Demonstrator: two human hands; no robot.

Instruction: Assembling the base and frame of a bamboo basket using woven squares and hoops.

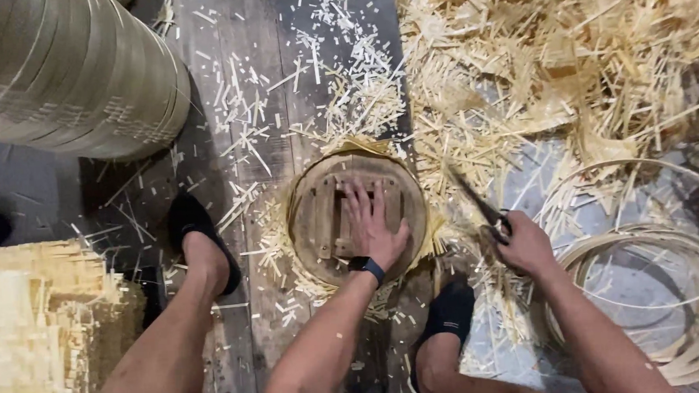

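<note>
left hand (374, 223) flat, fingers spread, on round slatted wooden form (323, 221) over woven strips | right hand (524, 244) clenched on dark scissors (479, 206), probably open | pale bamboo shavings (564, 61) littering worn plank floor (240, 36)

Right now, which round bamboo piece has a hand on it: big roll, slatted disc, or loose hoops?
The slatted disc at centre: the left hand lies flat on it. The big roll sits untouched top left; the loose hoops lie beside the right hand, which holds scissors.
</note>
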